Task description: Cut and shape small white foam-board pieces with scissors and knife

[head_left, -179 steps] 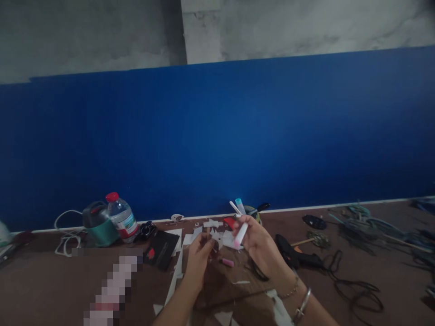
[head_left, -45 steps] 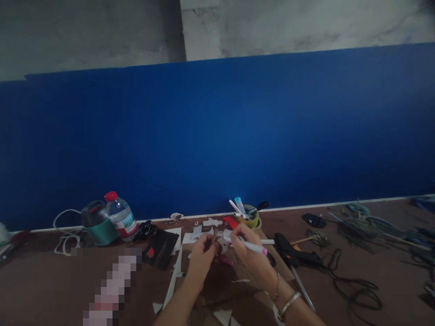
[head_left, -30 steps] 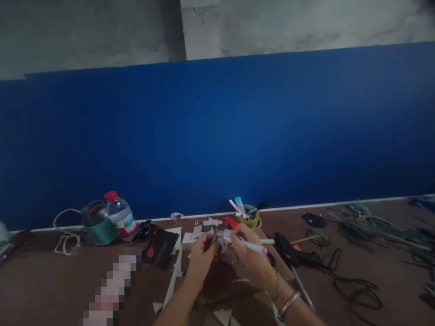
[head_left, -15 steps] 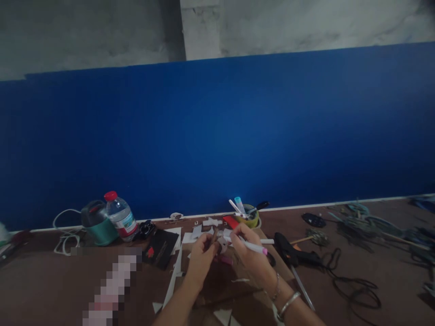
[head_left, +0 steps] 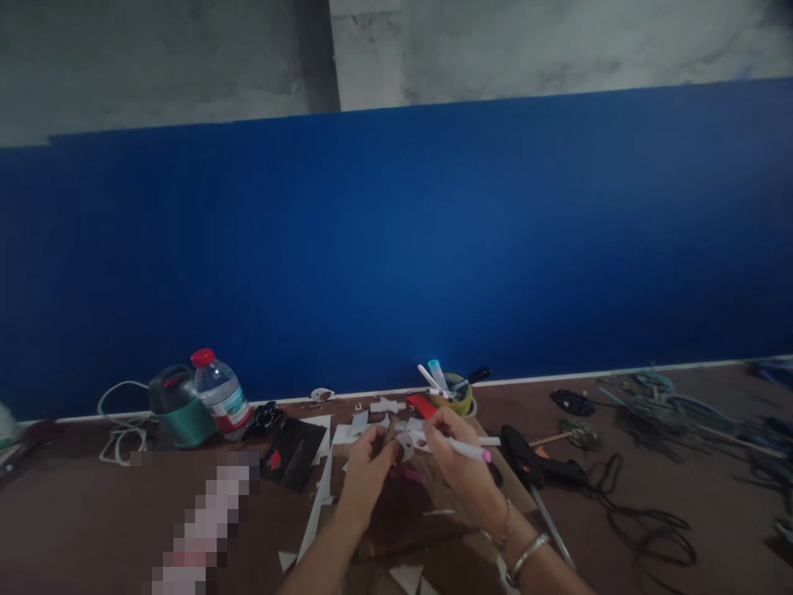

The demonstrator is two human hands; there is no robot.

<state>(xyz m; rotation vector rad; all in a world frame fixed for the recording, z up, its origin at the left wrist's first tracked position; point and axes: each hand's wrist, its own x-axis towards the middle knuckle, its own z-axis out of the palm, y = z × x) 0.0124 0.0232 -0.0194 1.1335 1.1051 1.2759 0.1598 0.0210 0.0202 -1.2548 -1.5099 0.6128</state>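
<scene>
My left hand (head_left: 370,469) pinches a small pale piece with a rounded, notched outline (head_left: 405,447), perhaps cut paper; a thin brownish strip shows by its fingertips. My right hand (head_left: 457,459) is closed round a white marker (head_left: 466,449) with a pink end, its other end pointing left toward the pale piece. Whether the tip touches the piece I cannot tell. Beneath both hands lies a brown cardboard sheet (head_left: 449,541) with white paper scraps (head_left: 407,577) on it. A pink object (head_left: 414,474), perhaps a marker cap, shows between the hands.
Behind the hands stands a yellow-green pen holder (head_left: 459,405). A black glue gun (head_left: 545,467) with a cord lies right, near tangled greenish strands (head_left: 675,413). Left are a red-capped bottle (head_left: 224,401), a teal container (head_left: 186,423) and a black packet (head_left: 294,454). A blue wall panel (head_left: 396,248) rises behind.
My right hand and the marker have shifted slightly to the right, showing more of the pale pieces between the hands. The left hand stays nearly where it was.
</scene>
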